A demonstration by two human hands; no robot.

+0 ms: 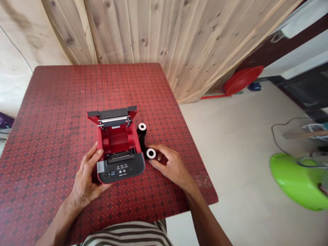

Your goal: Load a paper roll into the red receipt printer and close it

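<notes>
Patterned red covering is stretching over the table (58, 92) beneath a slanting view of the knotty plank wall (143, 34), while a lime-green stool (294, 181) is standing on the pale floor (225, 143) off to the right. Near the person's striped clothing, a red label printer (119, 141) is sitting on the table, its lid (112, 112) standing raised at the far side and leaving the hollow bay and its rollers exposed. The left hand (85, 176) is cupping the printer's near left corner, fingers against the side wall and thumb by the front edge; that loose, partly open hold is probably bracing the body against sliding. The right hand (171, 164) is pinching the nearer ribbon roll (151, 153) between thumb and fingers, almost closed around its outer side, so its white-ringed core is facing upward. The farther ribbon roll (141, 128) is resting just beside the printer's right wall, with dark ribbon (142, 140) running between the two. Lying close together like this, the rolls seem to be putting little pull on that ribbon.
</notes>
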